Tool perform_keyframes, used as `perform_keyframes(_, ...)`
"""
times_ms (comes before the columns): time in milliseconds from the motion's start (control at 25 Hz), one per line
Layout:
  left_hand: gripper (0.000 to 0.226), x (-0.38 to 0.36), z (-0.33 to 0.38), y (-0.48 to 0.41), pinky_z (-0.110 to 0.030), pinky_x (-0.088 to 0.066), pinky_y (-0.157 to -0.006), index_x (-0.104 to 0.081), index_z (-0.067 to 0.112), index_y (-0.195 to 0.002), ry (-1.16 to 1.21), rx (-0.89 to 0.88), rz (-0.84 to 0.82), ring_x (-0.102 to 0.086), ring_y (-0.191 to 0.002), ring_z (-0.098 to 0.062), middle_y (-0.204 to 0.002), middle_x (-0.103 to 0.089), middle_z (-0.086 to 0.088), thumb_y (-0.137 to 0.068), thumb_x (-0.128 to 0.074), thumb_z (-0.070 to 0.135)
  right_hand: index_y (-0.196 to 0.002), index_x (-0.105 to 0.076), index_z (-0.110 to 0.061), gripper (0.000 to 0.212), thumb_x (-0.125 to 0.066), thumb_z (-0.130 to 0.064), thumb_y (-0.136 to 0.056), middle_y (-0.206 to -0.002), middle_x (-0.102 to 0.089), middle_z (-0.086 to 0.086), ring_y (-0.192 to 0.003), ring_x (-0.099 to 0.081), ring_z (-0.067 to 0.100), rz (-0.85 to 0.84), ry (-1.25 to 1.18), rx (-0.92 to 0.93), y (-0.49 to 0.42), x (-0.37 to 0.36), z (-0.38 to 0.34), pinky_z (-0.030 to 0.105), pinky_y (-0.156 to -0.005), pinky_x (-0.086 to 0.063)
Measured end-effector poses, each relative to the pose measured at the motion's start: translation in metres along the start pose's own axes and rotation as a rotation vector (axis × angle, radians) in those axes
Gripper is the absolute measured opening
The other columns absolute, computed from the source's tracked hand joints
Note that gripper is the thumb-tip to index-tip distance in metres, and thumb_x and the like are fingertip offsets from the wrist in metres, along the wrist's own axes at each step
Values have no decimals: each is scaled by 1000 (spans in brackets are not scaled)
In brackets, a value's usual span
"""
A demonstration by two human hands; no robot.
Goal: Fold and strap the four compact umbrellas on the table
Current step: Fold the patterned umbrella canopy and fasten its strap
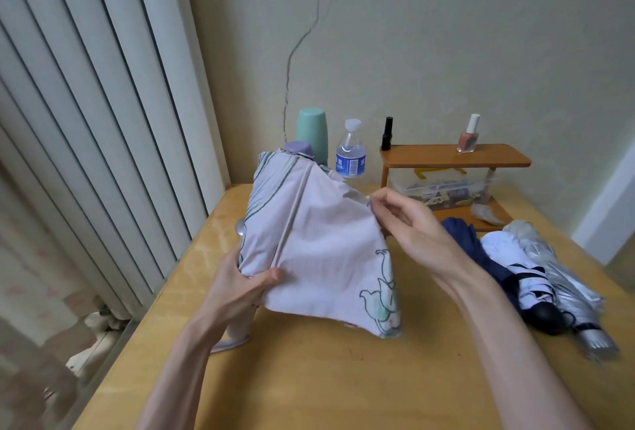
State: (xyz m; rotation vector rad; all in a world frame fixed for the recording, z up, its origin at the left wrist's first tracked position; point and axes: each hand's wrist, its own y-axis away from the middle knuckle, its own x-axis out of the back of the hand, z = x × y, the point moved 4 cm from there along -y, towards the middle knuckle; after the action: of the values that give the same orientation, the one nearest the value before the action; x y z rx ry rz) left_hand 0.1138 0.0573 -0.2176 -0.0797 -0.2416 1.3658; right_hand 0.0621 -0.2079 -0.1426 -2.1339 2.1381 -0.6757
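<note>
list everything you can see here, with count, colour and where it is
pink umbrella: 1, pale pink with green flower print, unstrapped, held up over the table's left middle
navy umbrella: 1, dark blue, lying at the table's right
white umbrella: 1, white, lying on the navy one
silver umbrella: 1, silver, farthest right
cup: 1, mint green, back of the table by the wall
water bottle: 1, clear with blue label, right of the cup
shelf: 1, brown wood, back right
nail polish: 1, pink, on the shelf
black bottle: 1, shelf's left end
clear box: 1, under the shelf top
table: 1, yellow wood
left hand: grips the pink umbrella's lower part
right hand: pinches its fabric edge
</note>
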Motion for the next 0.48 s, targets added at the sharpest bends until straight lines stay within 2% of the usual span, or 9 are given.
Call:
perform_keyframes(40,114,0,0,0,-18,-55,-58,-66,18,-109,-1,3,-8,-75,-78,0,-89,-79,17,-23,-86,90,-101,-72,-6,9,-64,-9,-102,-96,-75,0,-95,-69,10,-4,11,29,0,4,-2,21,-87,-54)
perform_keyframes(80,116,0,0,0,-19,-56,-59,-66,17,-110,1,4,-20,-75,-79,-1,-90,-79,16,-23,-85,91,-97,-73,-9,9,-68,-2,-97,-90,-76,-6,-91,-71,8,29,36,49,0,8,-2,21,-85,-56)
perform_keyframes(160,116,0,1,2,-20,-57,-61,-66,13,-112,10,14,-30,-77,-81,-6,-92,-80,12,-26,-88,88,-93,-72,-15,21,-71,6,-94,-85,-77,-9,-85,-74,8,189,55,62,-3,17,0,22,-79,-58)
perform_keyframes(240,103,-3,0,1,-19,-56,-60,-65,12,-111,31,36,-31,-77,-79,-6,-89,-80,11,-33,-93,74,-100,-73,-16,28,-66,10,-96,-91,-78,-11,-91,-74,7,304,31,73,-3,15,-1,21,-80,-57)
perform_keyframes(280,91,-5,0,1,-18,-55,-59,-65,13,-109,45,43,-11,-76,-77,-4,-86,-80,13,-39,-90,66,-111,-73,-17,35,-61,13,-97,-100,-79,-11,-100,-74,7,301,-46,70,-3,13,-2,19,-85,-56)
perform_keyframes(320,84,-7,-1,-1,-18,-55,-59,-65,13,-109,64,51,27,-75,-75,-3,-84,-79,14,-44,-85,62,-124,-70,-18,47,-56,17,-96,-112,-77,-9,-112,-71,9,247,-148,61,-2,12,-1,19,-91,-54)
perform_keyframes(400,83,-8,-4,-4,-20,-55,-59,-67,13,-114,138,74,116,-75,-73,-5,-84,-79,11,-51,-81,65,-146,-55,-24,75,-57,17,-84,-137,-67,-2,-134,-60,12,25,-275,54,5,13,-3,22,-105,-49)
perform_keyframes(480,85,-8,-7,-6,-26,-56,-60,-67,12,-121,208,115,178,-74,-73,-8,-85,-78,8,-61,-86,69,-155,-42,-34,92,-66,15,-80,-151,-56,-9,-146,-47,8,-212,-145,47,12,13,-4,28,-117,-42)
